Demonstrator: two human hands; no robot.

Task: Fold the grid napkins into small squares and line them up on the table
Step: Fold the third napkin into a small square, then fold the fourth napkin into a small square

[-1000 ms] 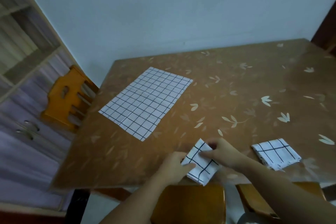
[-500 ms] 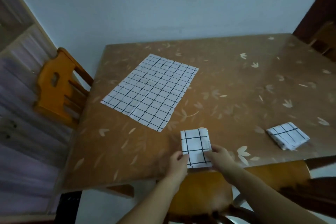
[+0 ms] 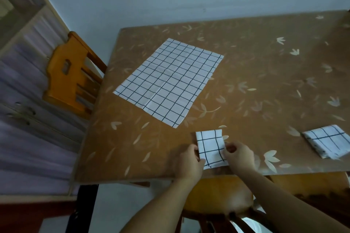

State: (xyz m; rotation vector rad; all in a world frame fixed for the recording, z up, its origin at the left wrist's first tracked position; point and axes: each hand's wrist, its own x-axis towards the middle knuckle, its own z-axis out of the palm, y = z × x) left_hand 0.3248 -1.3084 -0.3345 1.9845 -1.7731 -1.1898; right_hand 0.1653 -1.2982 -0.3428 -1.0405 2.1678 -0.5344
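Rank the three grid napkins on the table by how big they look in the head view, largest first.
1. Unfolded napkin, spread flat: clearly largest.
2 and 3. The folded napkin at the right edge and the folded napkin between the hands look about alike; hands cover part of the latter, so no ranking.
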